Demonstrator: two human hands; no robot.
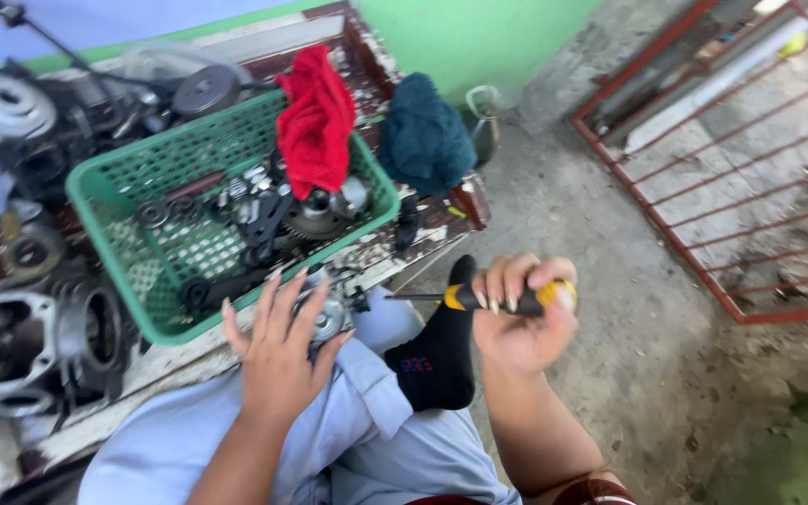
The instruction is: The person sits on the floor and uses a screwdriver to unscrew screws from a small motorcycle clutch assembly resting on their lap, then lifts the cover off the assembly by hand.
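Observation:
My left hand (278, 351) wraps over a small metal engine part (329, 313) resting on my knee, just in front of the green plastic basket (105, 201). My right hand (521, 313) grips a screwdriver (465, 297) with a yellow and black handle, its shaft pointing left toward the metal part. The tip of the shaft stops a short way from the part. My legs in light blue trousers (367, 411) and a black sock (437, 360) lie under both hands.
The basket holds gears, brackets and other metal parts, with a red rag (315, 122) draped on its rim. A dark teal cloth (427, 136) sits on the worn bench. Engine casings (21, 337) lie at left. A red metal grate (703, 178) stands right on concrete.

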